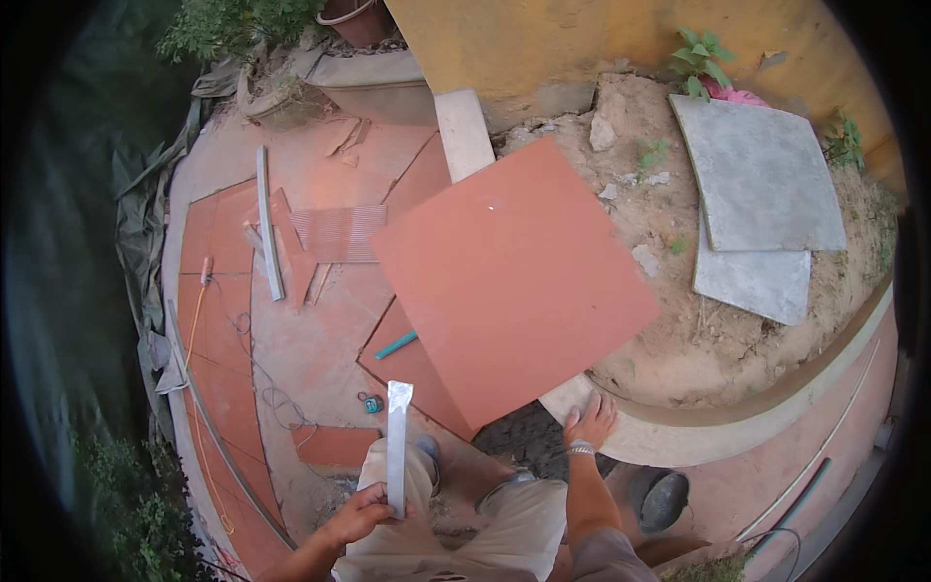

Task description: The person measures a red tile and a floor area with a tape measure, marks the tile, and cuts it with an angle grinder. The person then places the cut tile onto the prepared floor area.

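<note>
Left fingers point(373, 499) clamp 1 grey bar point(397, 446), clear of the tile point(519, 286); right fingers point(593, 411) spread on the curb edge point(679, 442).

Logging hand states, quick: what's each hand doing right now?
Left hand: closed, holding a rectangular metal bar.
Right hand: open, resting on the curved curb.

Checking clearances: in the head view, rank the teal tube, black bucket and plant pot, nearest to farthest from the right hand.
1. Black bucket, lower right of the right hand.
2. Teal tube, upper left.
3. Plant pot, far upper left.
</note>
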`<state>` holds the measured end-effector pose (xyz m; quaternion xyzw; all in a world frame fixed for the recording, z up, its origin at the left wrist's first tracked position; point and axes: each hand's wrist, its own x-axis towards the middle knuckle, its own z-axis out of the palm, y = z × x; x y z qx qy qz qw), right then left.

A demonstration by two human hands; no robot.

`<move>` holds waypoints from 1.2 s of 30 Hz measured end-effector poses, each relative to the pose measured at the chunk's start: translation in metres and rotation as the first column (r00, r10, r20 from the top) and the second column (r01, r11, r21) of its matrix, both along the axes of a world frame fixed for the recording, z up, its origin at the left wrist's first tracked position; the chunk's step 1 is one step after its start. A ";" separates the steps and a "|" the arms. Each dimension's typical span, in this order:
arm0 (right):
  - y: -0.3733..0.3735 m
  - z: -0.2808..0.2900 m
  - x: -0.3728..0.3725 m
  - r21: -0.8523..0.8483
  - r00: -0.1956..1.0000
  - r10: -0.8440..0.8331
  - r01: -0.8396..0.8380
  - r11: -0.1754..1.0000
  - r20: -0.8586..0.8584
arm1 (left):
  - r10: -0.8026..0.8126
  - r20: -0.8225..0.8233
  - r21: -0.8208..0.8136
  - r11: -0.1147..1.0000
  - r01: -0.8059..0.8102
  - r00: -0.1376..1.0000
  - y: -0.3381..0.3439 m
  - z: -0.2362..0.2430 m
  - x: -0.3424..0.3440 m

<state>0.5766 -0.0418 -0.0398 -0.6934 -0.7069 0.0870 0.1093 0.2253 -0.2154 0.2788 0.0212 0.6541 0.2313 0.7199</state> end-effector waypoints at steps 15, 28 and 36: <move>0.001 -0.003 0.006 -0.146 0.999 -0.044 0.043 0.988 -0.003 | 0.015 -0.017 -0.070 0.997 -0.017 1.000 0.000 0.039 0.023; 0.032 0.056 0.009 -0.362 0.977 0.136 -0.188 0.913 -0.165 | -0.233 -0.071 0.332 0.911 0.243 0.970 0.028 -0.041 -0.047; 0.110 0.190 -0.158 -0.338 0.378 -0.106 -0.627 0.702 -0.920 | -0.131 0.024 0.475 0.874 0.104 0.991 0.180 -0.102 -0.009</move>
